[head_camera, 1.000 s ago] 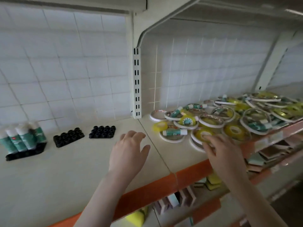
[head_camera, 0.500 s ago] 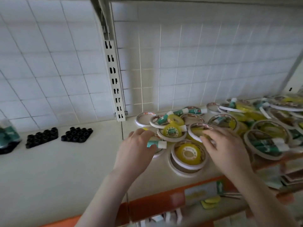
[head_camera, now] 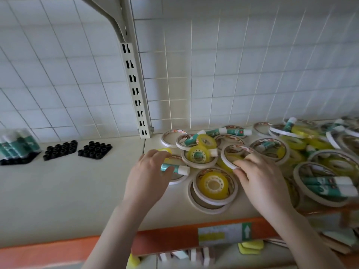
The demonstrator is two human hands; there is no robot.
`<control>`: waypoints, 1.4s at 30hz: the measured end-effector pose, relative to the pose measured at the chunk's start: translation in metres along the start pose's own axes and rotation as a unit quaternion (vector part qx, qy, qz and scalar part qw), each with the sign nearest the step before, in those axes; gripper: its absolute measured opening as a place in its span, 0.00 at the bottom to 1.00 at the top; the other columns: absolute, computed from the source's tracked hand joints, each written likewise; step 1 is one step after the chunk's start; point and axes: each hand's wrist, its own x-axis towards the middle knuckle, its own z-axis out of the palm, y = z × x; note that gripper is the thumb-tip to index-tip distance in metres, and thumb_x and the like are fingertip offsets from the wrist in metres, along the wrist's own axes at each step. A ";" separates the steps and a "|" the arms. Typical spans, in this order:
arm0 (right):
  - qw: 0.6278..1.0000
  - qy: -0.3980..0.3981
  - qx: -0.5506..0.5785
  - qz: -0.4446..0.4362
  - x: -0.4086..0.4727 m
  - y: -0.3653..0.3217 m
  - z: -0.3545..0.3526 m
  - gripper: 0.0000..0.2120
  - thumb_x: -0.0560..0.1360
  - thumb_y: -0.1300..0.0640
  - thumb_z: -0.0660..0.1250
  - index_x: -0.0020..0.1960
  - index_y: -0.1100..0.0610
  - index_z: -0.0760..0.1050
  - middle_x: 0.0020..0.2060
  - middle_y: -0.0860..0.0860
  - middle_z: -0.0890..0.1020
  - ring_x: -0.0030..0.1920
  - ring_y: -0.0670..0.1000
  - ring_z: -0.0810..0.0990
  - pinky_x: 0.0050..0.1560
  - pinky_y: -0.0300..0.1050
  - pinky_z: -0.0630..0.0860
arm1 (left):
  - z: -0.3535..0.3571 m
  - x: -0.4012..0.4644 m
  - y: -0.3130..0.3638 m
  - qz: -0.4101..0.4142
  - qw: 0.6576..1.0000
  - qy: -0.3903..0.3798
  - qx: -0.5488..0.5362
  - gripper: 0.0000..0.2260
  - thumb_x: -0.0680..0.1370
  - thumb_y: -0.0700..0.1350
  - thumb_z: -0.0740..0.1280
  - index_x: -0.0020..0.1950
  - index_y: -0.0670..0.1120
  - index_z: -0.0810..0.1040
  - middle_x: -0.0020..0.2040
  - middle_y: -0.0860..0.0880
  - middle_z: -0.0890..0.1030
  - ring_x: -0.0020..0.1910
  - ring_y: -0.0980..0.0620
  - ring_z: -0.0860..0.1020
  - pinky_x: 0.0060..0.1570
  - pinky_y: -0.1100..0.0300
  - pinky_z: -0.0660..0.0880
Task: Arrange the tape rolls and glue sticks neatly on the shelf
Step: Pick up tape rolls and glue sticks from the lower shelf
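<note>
A jumble of white tape rolls, yellow tape rolls (head_camera: 213, 184) and green-and-white glue sticks covers the right part of the cream shelf (head_camera: 68, 200). My left hand (head_camera: 147, 177) grips one glue stick (head_camera: 178, 169) that lies across a white roll at the pile's left edge. My right hand (head_camera: 258, 175) pinches the near rim of a white tape roll (head_camera: 231, 154), which is tilted up. Two more glue sticks (head_camera: 328, 184) lie inside a large white roll at the right.
Two black holder trays (head_camera: 60, 150) (head_camera: 95, 149) sit at the back left, beside a tray of upright glue sticks (head_camera: 17, 146). A slotted metal upright (head_camera: 134, 84) stands against the white grid back wall. An orange front rail (head_camera: 169, 241) edges the shelf; lower shelves hold more goods.
Both hands reached forward into the pile. The left hand took hold of a glue stick and the right hand took the rim of a white roll. The view swung right and closer.
</note>
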 end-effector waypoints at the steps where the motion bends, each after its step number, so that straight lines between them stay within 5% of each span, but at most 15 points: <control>1: 1.000 0.008 0.000 0.003 0.000 0.002 -0.001 0.08 0.64 0.63 0.77 0.43 0.60 0.82 0.35 0.54 0.79 0.37 0.58 0.79 0.38 0.51 0.78 | 0.000 0.001 0.001 0.004 1.000 0.001 0.001 0.14 0.76 0.47 0.66 0.62 0.50 0.76 0.59 0.52 0.76 0.58 0.50 0.72 0.51 0.58 0.69; 13: 0.996 0.061 -0.037 0.044 0.002 0.025 -0.016 0.09 0.62 0.65 0.78 0.41 0.63 0.82 0.35 0.56 0.79 0.36 0.60 0.79 0.35 0.51 0.77 | 0.016 0.047 0.035 0.103 0.992 -0.055 0.035 0.15 0.78 0.47 0.62 0.65 0.52 0.74 0.64 0.53 0.74 0.61 0.51 0.72 0.52 0.58 0.70; 23: 0.994 0.075 -0.047 0.061 -0.002 0.029 -0.015 0.10 0.62 0.65 0.78 0.41 0.62 0.82 0.35 0.56 0.79 0.37 0.59 0.79 0.38 0.52 0.77 | 0.040 0.050 0.050 0.125 0.979 -0.042 0.158 0.14 0.79 0.55 0.58 0.55 0.47 0.75 0.53 0.50 0.78 0.56 0.49 0.73 0.45 0.58 0.66; 29: 0.994 0.085 -0.042 0.058 -0.003 0.031 -0.014 0.10 0.61 0.65 0.78 0.42 0.62 0.82 0.35 0.56 0.79 0.37 0.60 0.79 0.38 0.52 0.77 | 0.031 0.054 0.043 0.110 0.990 -0.062 0.059 0.12 0.77 0.48 0.65 0.60 0.54 0.77 0.56 0.54 0.78 0.55 0.51 0.75 0.49 0.56 0.73; 42: 0.996 0.091 0.001 0.012 0.000 0.022 -0.018 0.10 0.62 0.65 0.78 0.41 0.60 0.82 0.35 0.53 0.79 0.36 0.57 0.79 0.38 0.51 0.76 | -0.007 0.033 0.042 0.061 0.995 0.032 -0.069 0.05 0.71 0.45 0.73 0.45 0.53 0.80 0.39 0.60 0.78 0.41 0.57 0.77 0.40 0.64 0.72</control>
